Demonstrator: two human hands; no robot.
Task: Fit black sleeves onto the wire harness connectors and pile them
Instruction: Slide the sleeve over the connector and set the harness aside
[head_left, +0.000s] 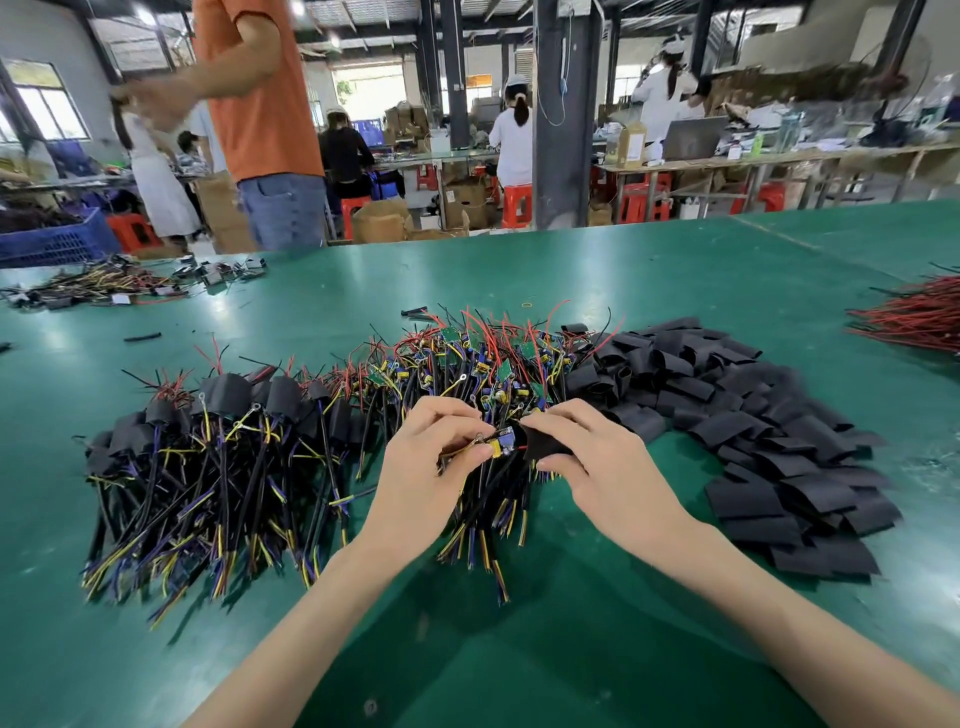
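Head view: left hand (422, 467) pinches a small blue-yellow connector (502, 443) — right hand (597, 460) clamps a flat black sleeve (544, 448). They apparently touch.

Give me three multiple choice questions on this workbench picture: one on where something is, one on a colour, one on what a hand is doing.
1. Where is the pile of loose black sleeves? A. the person's left B. the person's right C. the far edge
2. What colour is the table? A. white B. brown C. green
3. What does the right hand pinch? A. a black sleeve B. scissors C. nothing
Answers: B, they spread beside the right hand; C, its surface is green; A, it grips a sleeve near the harness in the left hand.
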